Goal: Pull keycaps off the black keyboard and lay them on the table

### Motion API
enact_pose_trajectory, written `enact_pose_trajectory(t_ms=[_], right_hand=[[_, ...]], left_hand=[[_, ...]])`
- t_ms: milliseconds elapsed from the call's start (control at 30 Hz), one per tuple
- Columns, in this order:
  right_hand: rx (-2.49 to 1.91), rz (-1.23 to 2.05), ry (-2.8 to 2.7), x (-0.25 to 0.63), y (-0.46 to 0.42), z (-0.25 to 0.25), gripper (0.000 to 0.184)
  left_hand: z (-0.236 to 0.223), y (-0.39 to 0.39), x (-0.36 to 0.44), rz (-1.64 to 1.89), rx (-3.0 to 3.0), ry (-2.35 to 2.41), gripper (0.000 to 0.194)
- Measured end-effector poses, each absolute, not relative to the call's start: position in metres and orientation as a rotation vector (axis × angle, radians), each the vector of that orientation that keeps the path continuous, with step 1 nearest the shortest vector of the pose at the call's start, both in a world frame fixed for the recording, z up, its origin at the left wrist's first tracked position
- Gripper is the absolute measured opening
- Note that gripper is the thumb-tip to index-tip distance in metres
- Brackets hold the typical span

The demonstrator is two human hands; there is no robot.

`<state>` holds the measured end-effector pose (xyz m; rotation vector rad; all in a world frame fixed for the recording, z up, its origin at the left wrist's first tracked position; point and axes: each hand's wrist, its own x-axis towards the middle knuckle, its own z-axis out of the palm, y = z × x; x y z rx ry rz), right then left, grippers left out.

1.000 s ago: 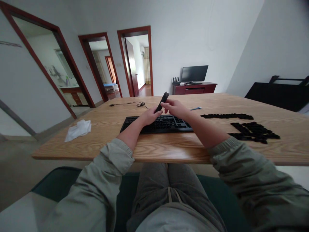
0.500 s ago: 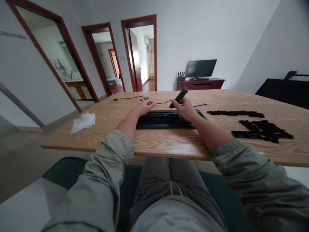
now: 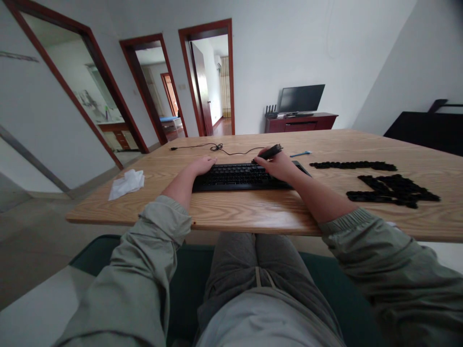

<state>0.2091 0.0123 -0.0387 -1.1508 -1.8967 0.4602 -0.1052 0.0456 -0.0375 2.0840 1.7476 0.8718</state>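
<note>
A black keyboard point(image 3: 235, 179) lies on the wooden table in front of me. At its far left corner is my left hand point(image 3: 204, 165), fingers together and curled over the edge. Above the right half of the keys, my right hand point(image 3: 278, 165) is closed around a short black stick-shaped tool point(image 3: 271, 152). The tool leans, its lower end pointing left and down close to the far row of keys. Whether that end touches the keys cannot be made out. Behind the keyboard runs a thin black cable point(image 3: 217, 147) with a small loop and a plug at its left end.
Black strips of small lumpy pieces point(image 3: 392, 190) lie on the table's right side, with one long row point(image 3: 352, 166) behind them. A blue thin tool point(image 3: 301, 154) lies beyond my right hand. Crumpled white tissue point(image 3: 126, 184) sits near the left edge of the table point(image 3: 253, 209).
My left hand has moved left and down onto the keyboard's corner. My right hand has lowered the black tool, which now tilts flatter over the keys.
</note>
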Motion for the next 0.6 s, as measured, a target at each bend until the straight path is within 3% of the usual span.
enact_pose_trajectory(t_ms=[100, 300, 600], right_hand=[[-1.148, 0.423, -1.906, 0.209, 0.010, -0.038, 0.033], [-1.132, 0.442, -1.877, 0.204, 0.004, -0.034, 0.030], [-1.089, 0.448, -1.864, 0.202, 0.006, -0.036, 0.026]], left_hand=[[-0.031, 0.039, -0.098, 0.646, 2.072, 1.868, 0.032], [-0.014, 0.010, -0.049, 0.866, 2.395, 1.645, 0.027], [-0.021, -0.001, -0.002, 0.552, 2.753, 1.470, 0.022]])
